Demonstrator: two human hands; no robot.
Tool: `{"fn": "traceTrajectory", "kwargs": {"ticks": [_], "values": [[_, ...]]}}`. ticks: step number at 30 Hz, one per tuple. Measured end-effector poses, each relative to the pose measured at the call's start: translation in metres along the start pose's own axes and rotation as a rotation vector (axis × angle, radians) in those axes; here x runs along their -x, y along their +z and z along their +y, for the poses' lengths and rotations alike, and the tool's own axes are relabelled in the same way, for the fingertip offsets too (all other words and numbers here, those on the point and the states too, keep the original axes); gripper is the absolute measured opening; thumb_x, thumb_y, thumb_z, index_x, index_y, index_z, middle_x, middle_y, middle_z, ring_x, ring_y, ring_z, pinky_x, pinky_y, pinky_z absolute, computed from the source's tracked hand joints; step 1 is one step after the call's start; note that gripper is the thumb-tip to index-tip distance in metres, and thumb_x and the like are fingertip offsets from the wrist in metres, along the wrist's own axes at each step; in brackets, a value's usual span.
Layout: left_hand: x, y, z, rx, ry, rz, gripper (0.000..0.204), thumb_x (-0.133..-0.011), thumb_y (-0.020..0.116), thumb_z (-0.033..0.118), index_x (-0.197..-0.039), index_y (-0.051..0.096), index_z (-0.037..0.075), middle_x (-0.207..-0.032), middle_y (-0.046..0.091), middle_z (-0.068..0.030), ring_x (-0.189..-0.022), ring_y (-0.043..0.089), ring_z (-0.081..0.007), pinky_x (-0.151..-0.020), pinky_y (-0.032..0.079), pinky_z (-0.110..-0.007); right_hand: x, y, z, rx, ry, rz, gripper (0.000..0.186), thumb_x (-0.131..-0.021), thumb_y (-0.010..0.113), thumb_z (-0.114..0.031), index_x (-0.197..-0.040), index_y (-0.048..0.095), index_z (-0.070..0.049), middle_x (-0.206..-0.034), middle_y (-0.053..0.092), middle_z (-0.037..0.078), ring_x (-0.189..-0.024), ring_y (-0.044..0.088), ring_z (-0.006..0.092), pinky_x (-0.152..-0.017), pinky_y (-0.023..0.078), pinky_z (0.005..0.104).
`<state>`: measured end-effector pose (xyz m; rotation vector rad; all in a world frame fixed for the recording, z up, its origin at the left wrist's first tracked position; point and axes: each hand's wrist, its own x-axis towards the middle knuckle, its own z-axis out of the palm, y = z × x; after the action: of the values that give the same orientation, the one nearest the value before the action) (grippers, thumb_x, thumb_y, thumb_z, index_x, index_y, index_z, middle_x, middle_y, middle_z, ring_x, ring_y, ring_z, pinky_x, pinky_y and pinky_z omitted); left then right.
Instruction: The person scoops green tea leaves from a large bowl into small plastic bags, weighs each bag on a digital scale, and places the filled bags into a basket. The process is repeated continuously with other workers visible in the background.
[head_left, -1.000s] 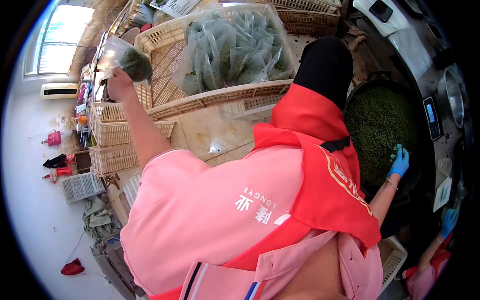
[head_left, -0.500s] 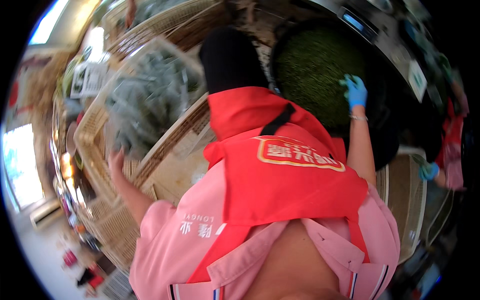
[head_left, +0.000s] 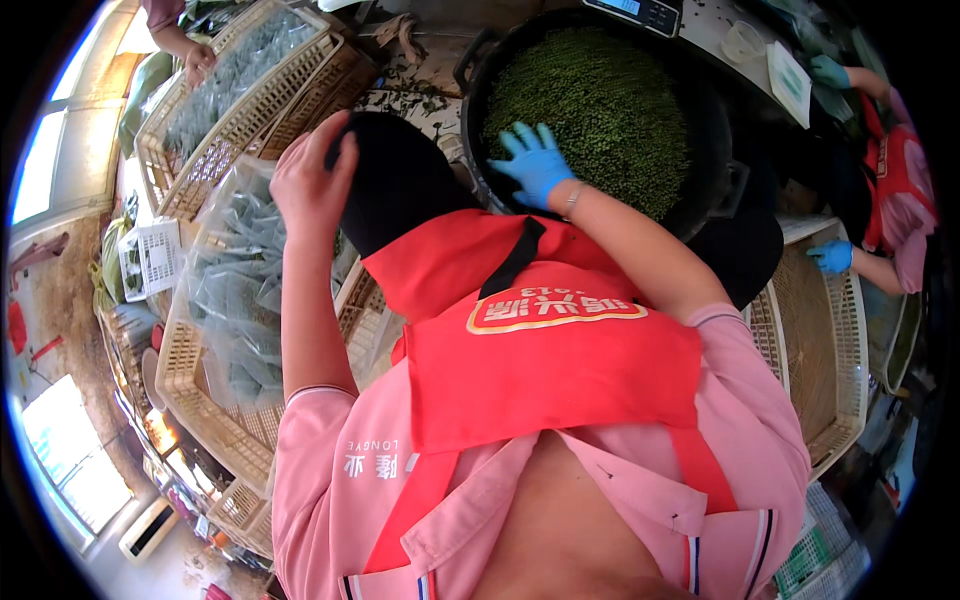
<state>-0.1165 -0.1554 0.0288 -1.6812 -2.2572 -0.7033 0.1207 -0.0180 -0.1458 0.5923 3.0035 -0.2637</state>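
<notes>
Bare left hand (head_left: pixel 312 182) moved to black-clad knee (head_left: pixel 400 185), fingers curved, empty; blue-gloved right hand (head_left: pixel 537 166) spread empty fingers over small green berries (head_left: pixel 612 110), eight o'clock in round black tub (head_left: pixel 476 125).

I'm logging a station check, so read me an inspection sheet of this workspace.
Surface: counter with digital scale and clear cup.
Things: green berries in round black tub; clear plastic bags in pale crate.
Clutter: dark leaf scraps beside the tub.
Hands: left hand bare, at the black-clad knee; right hand blue-gloved, over the tub's near edge, fingers spread.
Cables: nothing seen.
Surroundings: blue-gloved co-worker at right; another person's hand upper left.
</notes>
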Motion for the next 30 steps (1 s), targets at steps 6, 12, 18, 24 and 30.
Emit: {"fn": "traceTrajectory", "kwargs": {"ticks": [6, 12, 18, 24, 30], "values": [[-0.038, 0.054, 0.023, 0.198, 0.121, -0.062, 0.021, -0.079, 0.065, 0.014, -0.1, 0.067, 0.013, -0.079, 0.068, -0.0042, -0.075, 0.066, -0.0155, -0.07, 0.05, -0.029, -0.046, 0.001, 0.057, 0.072, 0.094, 0.013, 0.039, -0.067, 0.065, -0.036, -0.104, 0.065, -0.023, -0.132, 0.045, 0.008, -0.13, 0.029, 0.035, -0.107, 0.016, 0.057], [-0.074, 0.119, 0.002, 0.248, -0.043, -0.191, 0.019, -0.082, 0.06, 0.031, -0.097, 0.067, 0.02, -0.072, 0.066, -0.0065, -0.071, 0.065, -0.0251, -0.064, 0.05, -0.036, 0.003, 0.002, 0.156, -0.119, 0.388, 0.241, 0.039, -0.072, 0.065, -0.034, -0.11, 0.062, -0.024, -0.132, 0.046, 0.007, -0.126, 0.036, 0.0331, -0.102, 0.033, 0.0472], [-0.165, 0.168, 0.01, -0.036, 0.176, -0.171, 0.053, -0.077, 0.067, 0.029, -0.122, 0.048, 0.007, -0.119, 0.054, -0.0131, -0.084, 0.061, -0.0332, -0.072, 0.05, -0.042, 0.067, -0.028, 0.147, -0.651, 0.372, 0.3, 0.044, -0.078, 0.066, -0.024, -0.121, 0.058, -0.02, -0.137, 0.043, 0.01, -0.127, 0.038, 0.0295, -0.105, 0.032, 0.0385], [-0.214, 0.227, -0.001, -0.243, 0.301, -0.318, 0.031, -0.079, 0.061, 0.025, -0.106, 0.058, 0.01, -0.1, 0.06, -0.0123, -0.077, 0.062, -0.0332, -0.067, 0.05, -0.044, 0.12, -0.033, 0.15, -1.227, 0.584, 0.858, 0.038, -0.087, 0.056, 0.001, -0.124, 0.05, 0.004, -0.126, 0.054, 0.01, -0.112, 0.053, 0.0156, -0.096, 0.043, 0.0276], [-0.215, 0.222, 0.014, -0.135, 0.333, -0.185, 0.012, -0.077, 0.058, 0.02, -0.081, 0.062, 0.009, -0.081, 0.063, -0.0123, -0.076, 0.063, -0.0317, -0.066, 0.049, -0.045, 0.132, -0.023, 0.148, -1.322, 0.666, 0.846, 0.035, -0.088, 0.056, 0.0, -0.122, 0.051, 0.006, -0.118, 0.058, 0.013, -0.102, 0.059, 0.0179, -0.089, 0.048, 0.0287]]}}
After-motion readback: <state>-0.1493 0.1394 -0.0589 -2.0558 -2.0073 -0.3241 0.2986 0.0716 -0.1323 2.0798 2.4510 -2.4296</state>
